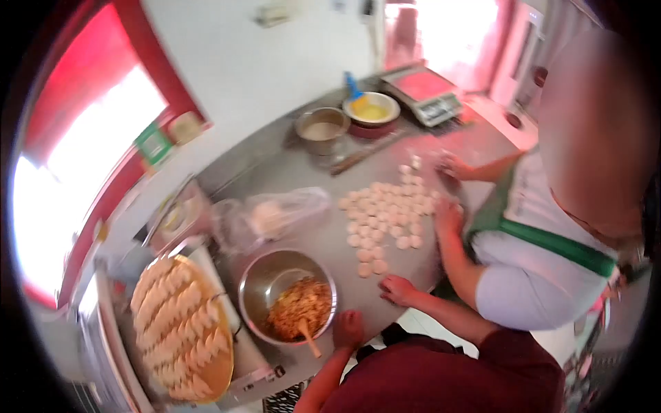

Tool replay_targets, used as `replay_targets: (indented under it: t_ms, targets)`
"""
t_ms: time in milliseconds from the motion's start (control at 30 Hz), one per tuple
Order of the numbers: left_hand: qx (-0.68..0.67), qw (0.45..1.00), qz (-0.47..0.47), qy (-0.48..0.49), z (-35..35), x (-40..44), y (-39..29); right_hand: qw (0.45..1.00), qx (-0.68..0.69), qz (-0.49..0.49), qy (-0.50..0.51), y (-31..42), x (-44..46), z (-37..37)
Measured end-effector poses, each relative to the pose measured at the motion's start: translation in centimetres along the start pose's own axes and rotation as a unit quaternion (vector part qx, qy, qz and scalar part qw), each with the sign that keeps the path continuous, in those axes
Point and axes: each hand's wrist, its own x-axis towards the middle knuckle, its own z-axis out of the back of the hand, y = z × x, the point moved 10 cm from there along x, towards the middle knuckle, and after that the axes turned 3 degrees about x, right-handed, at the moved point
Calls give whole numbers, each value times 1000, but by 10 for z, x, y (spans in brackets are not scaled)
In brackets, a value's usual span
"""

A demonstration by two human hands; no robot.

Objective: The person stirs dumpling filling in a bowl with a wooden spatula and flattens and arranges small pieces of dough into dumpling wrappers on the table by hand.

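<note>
My left hand (349, 329) rests at the table's near edge, fingers curled in, just right of a steel mixing bowl (249, 303). Nothing shows in it. The bowl holds orange-brown filling (296, 306) with a wooden spatula (308, 337) leaning out over the rim. My right hand (398, 290) lies on the table edge with fingers loosely apart, holding nothing. Beyond it, many small flattened dough rounds (375, 210) are spread over the metal table. The nearest rounds are a short way from my right fingertips.
At left, an oval tray (224, 375) carries rows of shaped dumplings (175, 310). A plastic bag with dough (267, 219), a steel pot (322, 131), a bowl of yellow liquid (372, 110) with blue brush (354, 88) and a scale (423, 96) stand farther back. A co-worker's hands (451, 213) are beside the rounds.
</note>
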Motion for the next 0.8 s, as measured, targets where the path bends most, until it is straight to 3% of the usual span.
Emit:
replay_targets:
  t_ms: [67,167,400,600,733,800]
  targets:
    - [16,1000,-5,13,2,6,-6,987,59,18,-148,1,32,41]
    - [15,1000,-7,-3,3,2,-5,945,137,-123,-271,-31,74,94]
    - [10,1000,8,29,-2,-1,2,839,72,-181,-508,-108,123,150]
    - [17,1000,-6,19,-14,-1,9,832,-134,-295,-450,-192,197,230]
    - [9,1000,13,20,-9,0,8,822,-185,-456,-287,-261,200,270]
    - [15,1000,13,13,-10,-3,11,836,-206,-428,-274,-276,206,275]
